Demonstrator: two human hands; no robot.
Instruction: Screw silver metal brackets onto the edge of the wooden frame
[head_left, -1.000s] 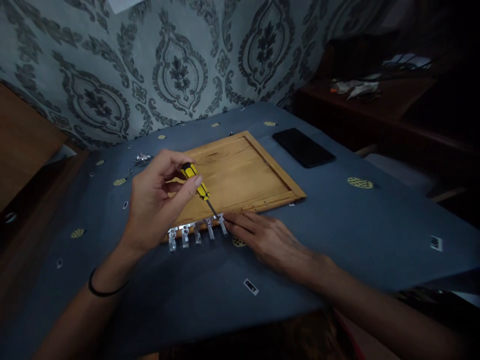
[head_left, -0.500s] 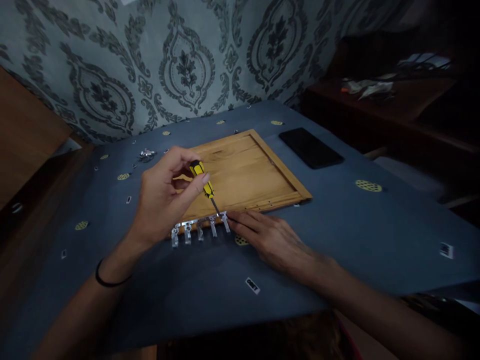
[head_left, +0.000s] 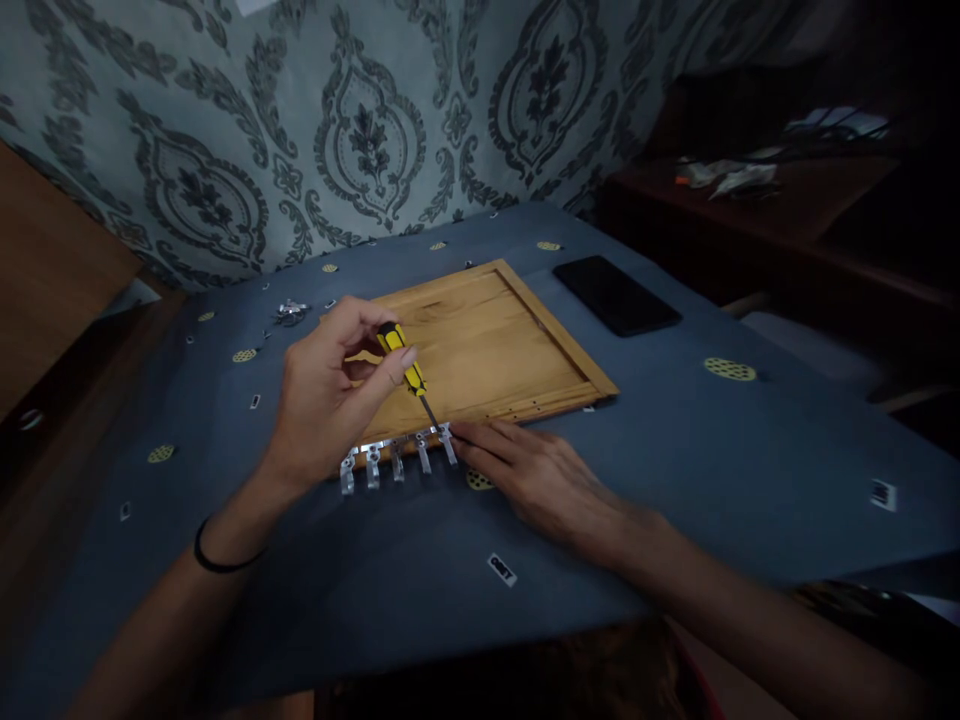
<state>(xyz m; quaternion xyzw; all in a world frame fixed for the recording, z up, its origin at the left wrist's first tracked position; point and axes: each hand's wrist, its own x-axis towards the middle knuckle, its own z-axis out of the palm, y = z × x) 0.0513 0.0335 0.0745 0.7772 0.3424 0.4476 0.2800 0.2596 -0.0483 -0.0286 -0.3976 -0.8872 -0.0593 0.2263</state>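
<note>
In my left hand (head_left: 322,385) is a yellow and black screwdriver (head_left: 403,365), its handle pinched between thumb and fingers. The screwdriver slants down, with its tip at the rightmost of several shiny metal hooks (head_left: 397,462) along the near edge of a framed wooden board (head_left: 465,340). My right hand (head_left: 547,480) lies low beside that edge, its fingertips closed against the rightmost hook. Its thumb is hidden. The hooks stick out past the board towards me. Part of the board is covered by my left hand.
The board lies on a table with a blue patterned cloth (head_left: 712,480). A black phone (head_left: 616,295) rests right of the board. A small pile of metal pieces (head_left: 289,313) is at the back left. Patterned wallpaper (head_left: 367,130) stands behind, and a dark reddish surface (head_left: 810,200) at the right.
The whole view has shifted very slightly. Both hands, the screwdriver and the board keep almost the same positions relative to each other.
</note>
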